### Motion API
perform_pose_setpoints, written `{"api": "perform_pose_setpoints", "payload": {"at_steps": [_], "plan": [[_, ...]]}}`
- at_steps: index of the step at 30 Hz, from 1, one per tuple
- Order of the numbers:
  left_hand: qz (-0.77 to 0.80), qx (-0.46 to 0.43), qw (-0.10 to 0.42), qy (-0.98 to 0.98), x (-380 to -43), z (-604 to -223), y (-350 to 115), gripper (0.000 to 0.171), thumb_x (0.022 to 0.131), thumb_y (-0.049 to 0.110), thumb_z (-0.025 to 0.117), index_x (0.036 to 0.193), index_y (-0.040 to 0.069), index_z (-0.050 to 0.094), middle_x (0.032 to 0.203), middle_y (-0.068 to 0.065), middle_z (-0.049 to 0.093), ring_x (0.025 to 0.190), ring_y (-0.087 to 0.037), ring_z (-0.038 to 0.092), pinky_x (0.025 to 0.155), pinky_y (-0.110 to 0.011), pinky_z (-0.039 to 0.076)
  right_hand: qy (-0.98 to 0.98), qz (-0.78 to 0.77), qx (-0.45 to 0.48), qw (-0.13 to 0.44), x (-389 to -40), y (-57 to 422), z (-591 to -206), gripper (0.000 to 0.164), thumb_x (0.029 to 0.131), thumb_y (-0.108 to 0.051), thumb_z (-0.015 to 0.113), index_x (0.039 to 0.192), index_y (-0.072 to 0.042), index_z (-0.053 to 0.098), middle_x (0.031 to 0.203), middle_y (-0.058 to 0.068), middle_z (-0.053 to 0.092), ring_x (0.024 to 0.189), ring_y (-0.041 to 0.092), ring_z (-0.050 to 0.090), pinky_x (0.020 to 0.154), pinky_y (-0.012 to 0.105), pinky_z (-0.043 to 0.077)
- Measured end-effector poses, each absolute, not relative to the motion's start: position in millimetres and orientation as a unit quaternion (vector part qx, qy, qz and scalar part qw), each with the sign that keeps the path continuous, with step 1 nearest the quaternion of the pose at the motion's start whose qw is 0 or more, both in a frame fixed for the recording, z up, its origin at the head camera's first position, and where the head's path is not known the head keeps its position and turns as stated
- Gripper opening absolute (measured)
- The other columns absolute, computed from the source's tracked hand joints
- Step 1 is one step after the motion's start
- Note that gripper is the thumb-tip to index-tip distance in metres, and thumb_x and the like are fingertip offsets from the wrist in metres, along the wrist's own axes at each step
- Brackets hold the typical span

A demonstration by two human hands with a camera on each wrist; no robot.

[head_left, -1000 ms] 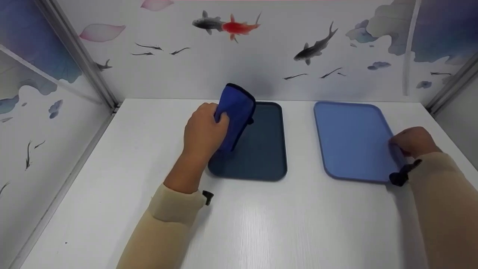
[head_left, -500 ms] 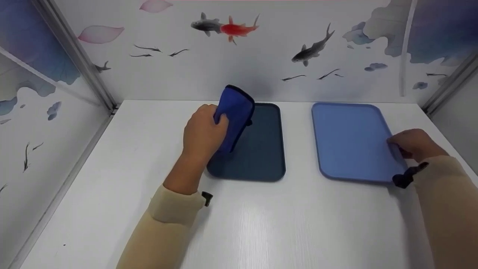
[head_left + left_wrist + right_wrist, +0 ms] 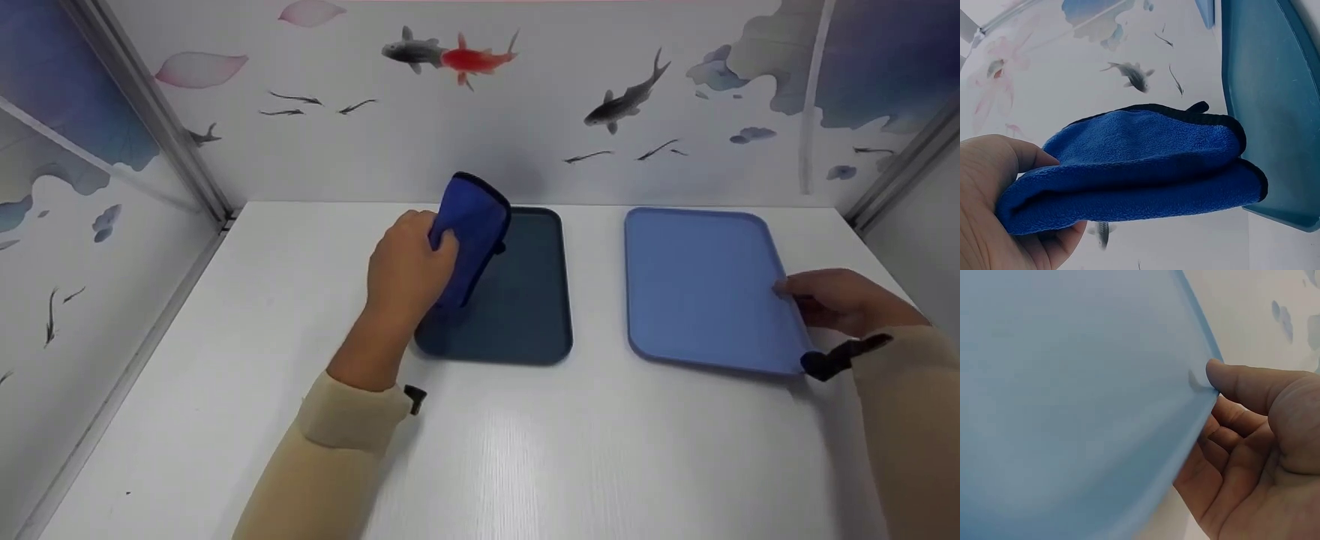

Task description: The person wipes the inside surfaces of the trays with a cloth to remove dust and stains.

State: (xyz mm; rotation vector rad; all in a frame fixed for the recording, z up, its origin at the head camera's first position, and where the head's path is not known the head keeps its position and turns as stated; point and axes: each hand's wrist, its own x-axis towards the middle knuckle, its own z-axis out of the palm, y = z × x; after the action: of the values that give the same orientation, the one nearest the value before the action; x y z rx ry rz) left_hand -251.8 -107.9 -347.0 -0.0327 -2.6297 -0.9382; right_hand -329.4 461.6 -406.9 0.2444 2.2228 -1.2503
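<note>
My left hand grips a folded blue cloth with black edging above the left part of a dark teal tray. In the left wrist view the cloth shows its fuzzy pile and a small black loop, with the thumb on top and fingers beneath. At the right, my right hand pinches the right edge of a light blue tray. The right wrist view has the thumb on top of this tray's rim and the fingers curled under it. That tray's right side is slightly raised off the table.
Both trays stand on a white table, side by side with a gap between them. A white back wall printed with fish closes off the far edge. Side panels with metal posts flank the table.
The right hand has shifted a little toward the right and nearer, its palm turning up under the light blue tray's edge, which has tilted up. The left hand and cloth have stayed put.
</note>
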Motion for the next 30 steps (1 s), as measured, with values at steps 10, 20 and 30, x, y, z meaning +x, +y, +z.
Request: {"api": "perform_pose_setpoints", "payload": {"at_steps": [10,20,30], "plan": [[-0.327,-0.015,0.17,-0.929,-252.5,-347.0,-108.1,0.02,0.102,0.023,0.058,0.094,0.006,0.066,0.099,-0.008,0.067,0.084,-0.022,0.058,0.076,-0.041,0.054,0.777,-0.561,0.103,0.268,-334.0,470.0,-423.5,0.015,0.105,-0.031,0.063,0.094,-0.04,0.069,0.1,-0.022,0.066,0.097,-0.001,0.063,0.088,0.02,0.055],[-0.328,-0.014,0.172,-0.929,-251.6,-346.7,-107.6,0.019,0.101,0.021,0.058,0.089,0.007,0.063,0.096,-0.008,0.065,0.082,-0.02,0.055,0.072,-0.039,0.051,0.703,-0.654,0.117,0.255,-333.1,452.8,-422.3,0.023,0.105,-0.019,0.062,0.094,-0.032,0.077,0.099,-0.014,0.075,0.094,0.002,0.07,0.083,0.02,0.056],[-0.328,-0.015,0.169,-0.929,-251.0,-346.0,-107.3,0.018,0.101,0.021,0.059,0.095,0.006,0.067,0.097,-0.008,0.066,0.084,-0.021,0.057,0.075,-0.04,0.053,0.587,-0.765,0.144,0.222,-327.2,437.7,-426.9,0.024,0.104,-0.007,0.06,0.095,-0.017,0.08,0.099,-0.003,0.078,0.092,0.01,0.075,0.081,0.024,0.06]]}}
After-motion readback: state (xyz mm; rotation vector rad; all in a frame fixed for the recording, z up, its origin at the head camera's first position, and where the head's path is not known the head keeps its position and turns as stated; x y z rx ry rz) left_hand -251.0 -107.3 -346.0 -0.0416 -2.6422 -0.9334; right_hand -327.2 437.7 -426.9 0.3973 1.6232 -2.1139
